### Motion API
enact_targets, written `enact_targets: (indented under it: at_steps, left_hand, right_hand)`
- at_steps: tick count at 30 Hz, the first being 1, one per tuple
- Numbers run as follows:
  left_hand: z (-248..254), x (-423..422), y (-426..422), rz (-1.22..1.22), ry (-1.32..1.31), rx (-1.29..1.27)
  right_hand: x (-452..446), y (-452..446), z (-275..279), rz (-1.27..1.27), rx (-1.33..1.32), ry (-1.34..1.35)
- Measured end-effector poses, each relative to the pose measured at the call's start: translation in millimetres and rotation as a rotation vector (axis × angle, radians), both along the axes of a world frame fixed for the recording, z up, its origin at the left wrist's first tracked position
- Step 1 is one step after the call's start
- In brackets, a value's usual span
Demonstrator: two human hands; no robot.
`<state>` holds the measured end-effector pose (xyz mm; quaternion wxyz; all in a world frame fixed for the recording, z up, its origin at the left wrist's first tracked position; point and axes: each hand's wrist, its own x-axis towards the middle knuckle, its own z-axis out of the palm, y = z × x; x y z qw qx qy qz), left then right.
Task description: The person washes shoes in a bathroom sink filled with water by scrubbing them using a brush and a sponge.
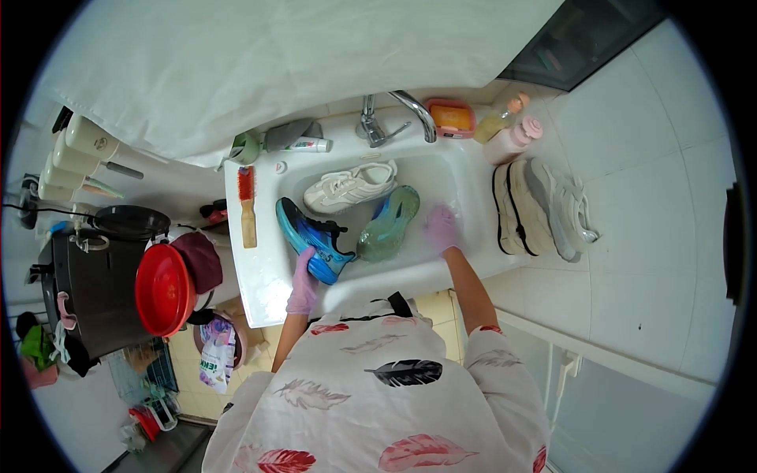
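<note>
My left hand [303,285], in a lilac glove, grips the heel end of a blue and black sneaker [309,236] at the sink's front left. My right hand [442,229], also gloved, is down in the basin on the right, its fingers loosely apart and nothing visible in them. Between my hands, a second blue sneaker [391,225] lies with its pale greenish sole facing up in the water. Behind it a white sneaker [351,188] rests on its side. All three shoes are in the white sink [264,288].
A wooden-handled brush [247,213] lies on the left rim. The faucet [374,124], a soap dish [451,118] and a pink bottle [512,140] line the back. Light-coloured shoes [544,209] stand at the right edge. A red basin [164,290] is at left.
</note>
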<state>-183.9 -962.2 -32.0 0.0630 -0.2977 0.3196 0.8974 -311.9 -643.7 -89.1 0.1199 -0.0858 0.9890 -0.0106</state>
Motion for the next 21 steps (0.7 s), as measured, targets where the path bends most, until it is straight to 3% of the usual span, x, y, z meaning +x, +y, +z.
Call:
enact_targets:
  at_steps: [4,6,9,10,12,13,15,16,18,21]
  left_hand:
    - [4.8,3.9,2.1,0.02,-0.006,0.013]
    - [7.7,4.2,3.6,0.03,-0.016,0.021]
    - [9.6,5.0,4.1,0.045,-0.003,0.056]
    - [10.0,7.1,3.1,0.025,-0.009,0.074]
    - [10.8,11.2,1.8,0.013,-0.02,0.088]
    - [10.9,12.2,2.3,0.009,-0.024,0.095]
    - [8.6,15.3,4.4,0.016,-0.033,0.1]
    - [5.2,16.6,4.9,-0.003,-0.011,0.064]
    - [3.4,17.3,5.8,-0.012,0.006,0.027]
    - [12.8,9.1,11.0,-0.022,0.012,-0.041]
  right_hand:
    - [5.7,-19.5,-57.4,0.002,0.048,-0.071]
    - [17.0,-31.5,-68.2,0.078,0.073,0.369]
    - [7.0,-35.4,-101.1,0.088,0.11,0.235]
    - [0.6,-41.3,-85.9,0.099,0.105,0.234]
    - [-13.6,-48.6,-51.0,-0.467,-0.366,-0.111]
    - [-16.0,-50.3,-38.4,-0.458,-0.366,-0.117]
    - [-19.0,-52.2,-25.1,-0.467,-0.312,-0.012]
    - [-21.7,-48.4,-49.6,-0.458,-0.314,-0.019]
    - [-28.7,-30.7,-130.7,-0.085,-0.161,0.72]
    - [-38.8,-27.5,-133.1,-0.058,-0.164,0.555]
